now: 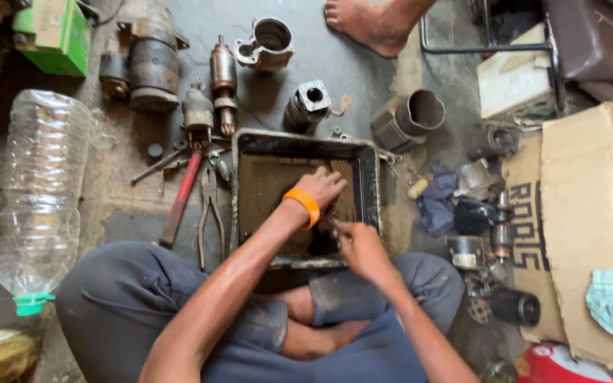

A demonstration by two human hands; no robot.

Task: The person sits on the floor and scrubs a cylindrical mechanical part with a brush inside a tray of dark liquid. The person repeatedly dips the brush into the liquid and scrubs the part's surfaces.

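Sitting cross-legged on a workshop floor, a person dips the left hand (321, 186), an orange wristband (302, 205) on its wrist, into a square metal tray (367, 177) of dark liquid, fingers curled downward; what they grip cannot be told. The right hand (360, 245) pinches a small part at the tray's near edge, pliers (210, 211) lying just left

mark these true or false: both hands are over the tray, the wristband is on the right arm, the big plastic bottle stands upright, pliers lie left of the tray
Both hands are over the tray: true; the left hand and right hand are over the dark metal tray.
Wristband on the right arm: false; the orange wristband is on the left.
Bottle upright: false; the clear plastic bottle lies on its side.
Pliers left of the tray: true; the pliers lie beside it.
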